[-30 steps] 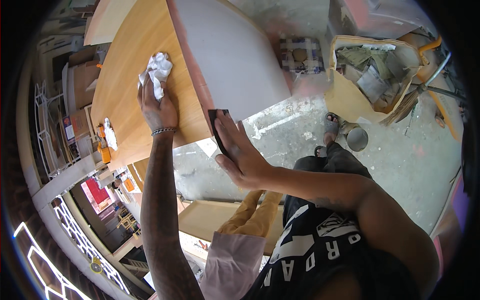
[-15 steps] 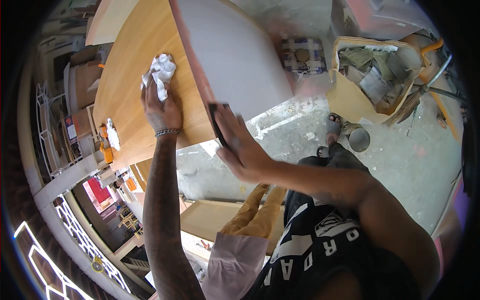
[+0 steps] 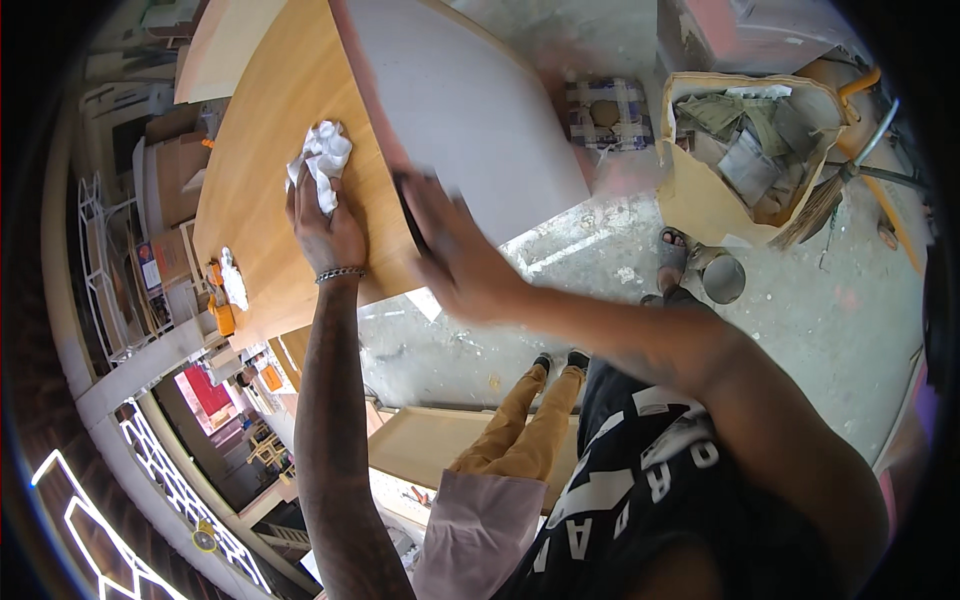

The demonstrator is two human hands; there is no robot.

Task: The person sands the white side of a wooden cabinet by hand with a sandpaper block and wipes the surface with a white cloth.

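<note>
My left hand (image 3: 328,228) rests on a wood-grain panel (image 3: 262,200), its fingers and thumb closed on a crumpled white cloth or paper wad (image 3: 325,155). A chain bracelet is round that wrist. My right hand (image 3: 450,245), smeared by motion, grips a thin dark block (image 3: 411,215), possibly a sanding block. The block lies flat along the panel's right edge, where the wood top meets a pale grey face (image 3: 465,110) with a pinkish border. My right fingers extend over the block's outer side; its working face is hidden.
An orange tool (image 3: 220,298) and another white wad (image 3: 233,278) lie on the panel's left edge. On the floor stand a box of scraps (image 3: 690,195), a taped carton (image 3: 607,115), a broom (image 3: 815,210) and a round can (image 3: 722,279). A person in tan trousers (image 3: 510,425) stands nearby.
My right hand and the dark block have slid up and away along the panel's edge. My left hand stays on the wad; the view has shifted slightly.
</note>
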